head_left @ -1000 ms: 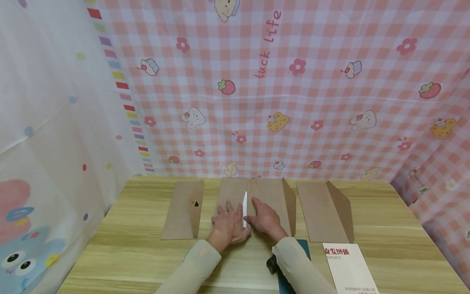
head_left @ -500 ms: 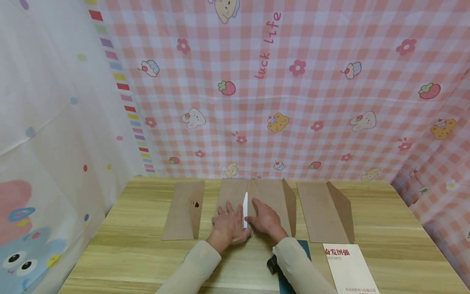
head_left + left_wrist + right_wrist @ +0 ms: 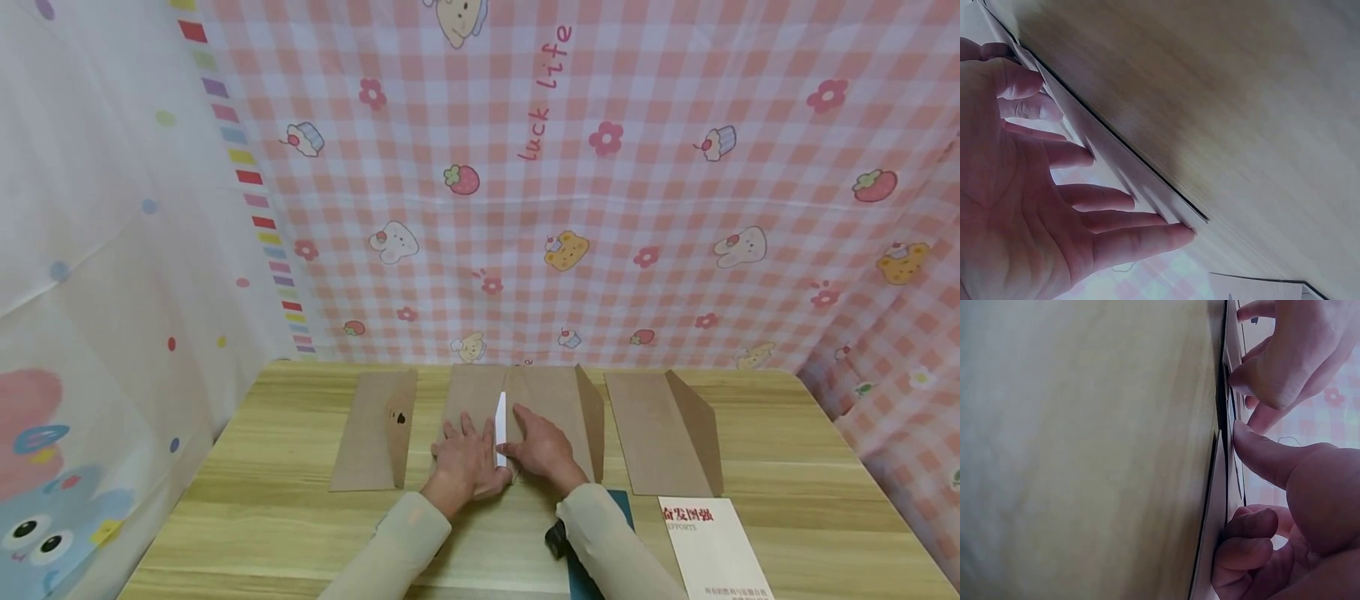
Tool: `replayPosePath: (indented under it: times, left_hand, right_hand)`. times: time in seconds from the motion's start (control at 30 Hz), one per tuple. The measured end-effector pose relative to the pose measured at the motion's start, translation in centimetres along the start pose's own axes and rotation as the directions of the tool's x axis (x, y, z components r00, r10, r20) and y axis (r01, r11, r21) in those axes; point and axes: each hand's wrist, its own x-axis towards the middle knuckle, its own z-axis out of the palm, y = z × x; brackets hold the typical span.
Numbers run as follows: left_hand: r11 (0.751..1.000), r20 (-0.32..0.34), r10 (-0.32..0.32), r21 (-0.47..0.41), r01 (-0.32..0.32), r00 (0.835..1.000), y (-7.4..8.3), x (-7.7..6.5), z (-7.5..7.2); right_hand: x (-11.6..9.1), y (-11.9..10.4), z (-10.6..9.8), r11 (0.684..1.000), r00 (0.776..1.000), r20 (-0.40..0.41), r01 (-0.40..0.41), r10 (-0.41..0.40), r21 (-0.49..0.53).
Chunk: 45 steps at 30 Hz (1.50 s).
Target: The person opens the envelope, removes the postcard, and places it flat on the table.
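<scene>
Two brown envelopes lie side by side in the middle of the head view, a left one (image 3: 474, 390) and a right one (image 3: 551, 390). Where they meet, a narrow white paper strip (image 3: 501, 425) shows. My left hand (image 3: 463, 460) rests on the left envelope with fingers spread; the left wrist view has its fingertips (image 3: 1185, 232) against the paper. On the right envelope lies my right hand (image 3: 546, 448), its thumb reaching to the white strip. The right wrist view shows that thumb (image 3: 1266, 450) straight and the other fingers loosely bent. Most of the white paper is hidden.
One brown envelope (image 3: 367, 433) with a small dark print lies at left, another (image 3: 648, 433) with its flap out at right. A cream card (image 3: 712, 546) with red lettering lies front right. A dark green flat item (image 3: 581, 575) sits partly under the right forearm.
</scene>
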Motion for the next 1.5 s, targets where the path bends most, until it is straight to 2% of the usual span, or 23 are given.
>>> replayPosePath:
  times: [0.47, 1.13, 1.5]
  left_hand:
    - [0.999, -0.014, 0.022, 0.025, -0.021, 1.0, -0.02, -0.1, -0.07]
    - [0.999, -0.008, 0.016, 0.041, -0.016, 1.0, 0.0, -0.06, -0.09]
    - [0.999, -0.012, 0.016, 0.049, -0.016, 1.0, -0.01, -0.01, -0.01]
  right_hand:
    - [-0.05, 0.09, -0.27, 0.997, 1.0, 0.008, -0.021, 0.021, 0.069]
    - [0.15, 0.49, -0.19, 0.998, 1.0, -0.009, 0.013, -0.013, 0.069]
    - [0.15, 0.44, -0.24, 0.994, 1.0, -0.003, 0.0, 0.0, 0.107]
